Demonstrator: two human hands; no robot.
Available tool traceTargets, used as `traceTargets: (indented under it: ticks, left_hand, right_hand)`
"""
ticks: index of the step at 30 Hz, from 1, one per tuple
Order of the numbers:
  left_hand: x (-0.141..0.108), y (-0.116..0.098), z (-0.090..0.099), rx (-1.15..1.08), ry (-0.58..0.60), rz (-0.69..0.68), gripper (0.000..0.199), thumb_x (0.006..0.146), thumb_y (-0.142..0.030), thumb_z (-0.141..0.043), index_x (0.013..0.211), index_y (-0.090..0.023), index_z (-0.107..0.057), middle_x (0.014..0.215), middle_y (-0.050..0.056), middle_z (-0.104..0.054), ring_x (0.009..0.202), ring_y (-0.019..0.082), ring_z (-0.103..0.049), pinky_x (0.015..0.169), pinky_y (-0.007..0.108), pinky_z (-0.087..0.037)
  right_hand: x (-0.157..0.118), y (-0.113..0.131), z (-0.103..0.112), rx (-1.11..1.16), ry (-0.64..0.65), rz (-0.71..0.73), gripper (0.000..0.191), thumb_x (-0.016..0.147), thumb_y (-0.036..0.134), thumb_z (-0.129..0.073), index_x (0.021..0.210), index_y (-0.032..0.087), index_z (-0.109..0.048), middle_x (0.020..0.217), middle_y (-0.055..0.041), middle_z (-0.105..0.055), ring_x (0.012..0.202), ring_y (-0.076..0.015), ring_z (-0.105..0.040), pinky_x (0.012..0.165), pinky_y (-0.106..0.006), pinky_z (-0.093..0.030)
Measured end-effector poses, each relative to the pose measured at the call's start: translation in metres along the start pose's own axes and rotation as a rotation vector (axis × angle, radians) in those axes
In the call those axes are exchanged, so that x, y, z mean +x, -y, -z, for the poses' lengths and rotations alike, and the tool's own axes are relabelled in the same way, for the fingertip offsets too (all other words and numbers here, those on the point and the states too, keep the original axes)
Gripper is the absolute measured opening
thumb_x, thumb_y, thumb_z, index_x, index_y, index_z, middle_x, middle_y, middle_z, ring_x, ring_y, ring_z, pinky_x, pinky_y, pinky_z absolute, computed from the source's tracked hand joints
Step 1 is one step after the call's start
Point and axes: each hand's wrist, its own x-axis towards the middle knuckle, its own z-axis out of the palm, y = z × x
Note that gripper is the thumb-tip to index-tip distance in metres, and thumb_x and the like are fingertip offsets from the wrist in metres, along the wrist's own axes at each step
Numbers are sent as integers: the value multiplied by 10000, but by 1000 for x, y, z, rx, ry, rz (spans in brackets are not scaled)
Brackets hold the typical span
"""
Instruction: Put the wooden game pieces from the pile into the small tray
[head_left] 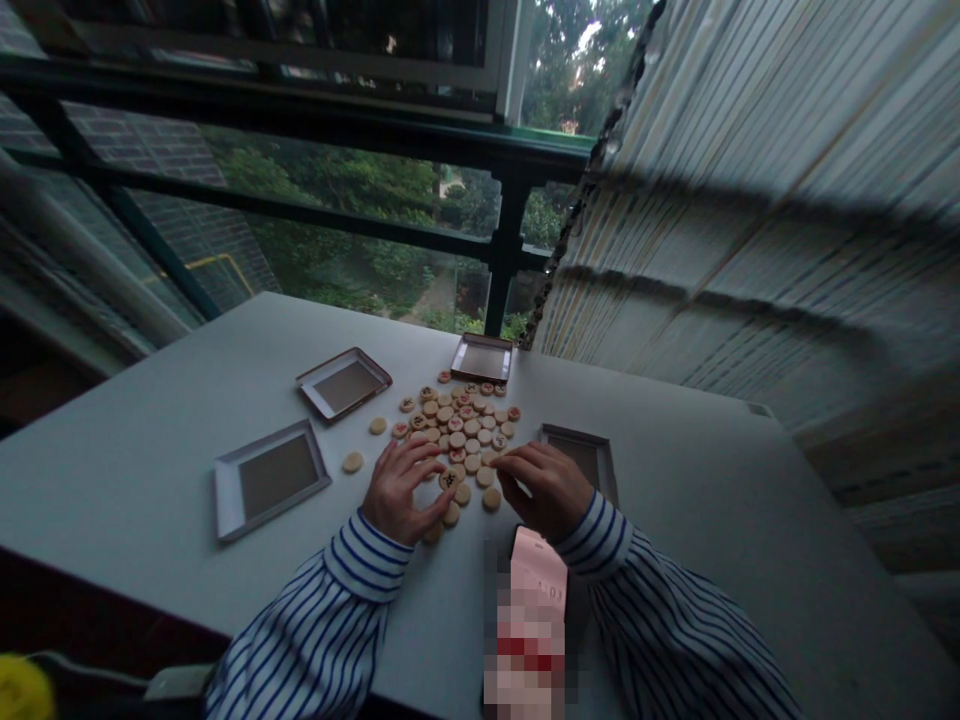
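Many round wooden Chinese chess pieces [471, 428] lie in a loose heap on the white table, some showing red or black characters, others blank side up. My left hand [401, 485] is at the heap's near left, thumb and index finger around one piece with a black character [448, 480], which they seem to grip by its edges. At the heap's right, my right hand [547, 482] has its fingertips drawn together in a pinch over the pieces. What is between those fingertips, if anything, is too small to tell.
Shallow box trays stand around the heap: a grey one [321, 455] at left, a brown-edged one [387, 380] behind it, another [482, 337] at the back, one [607, 450] partly behind my right hand. A pink-screened phone [538, 570] lies in front. A window and curtain [750, 200] border the table [705, 500].
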Motion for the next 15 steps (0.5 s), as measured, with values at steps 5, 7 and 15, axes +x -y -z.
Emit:
traceTargets:
  ticks: [5, 7, 15]
  left_hand:
    - [10, -10, 3, -43, -21, -10, 174, 648, -265, -607, 805, -195, -583, 914, 48, -639, 992, 228, -526, 931, 457, -344]
    - [14, -15, 4, -55, -18, -15, 172, 650, -261, -608, 806, -193, -584, 911, 47, -641, 989, 225, -526, 935, 458, -338]
    - [26, -34, -2, -82, 6, 1, 170, 663, -273, -598, 813, -193, -586, 930, 54, -638, 981, 228, -532, 931, 460, -331]
  right_hand:
    - [-2, -4, 14, -19, -28, -38, 175, 805, 176, -445, 893, 161, -595, 799, -56, -642, 727, -141, -547, 656, -263, -408]
    - [-5, -6, 18, -21, -32, -50, 177, 800, 169, -447, 894, 158, -597, 786, -53, -641, 725, -142, -550, 656, -266, -413]
    - [-16, -18, 32, -28, -71, -94, 175, 792, 165, -458, 901, 157, -595, 805, -67, -634, 758, -147, -563, 684, -279, -436]
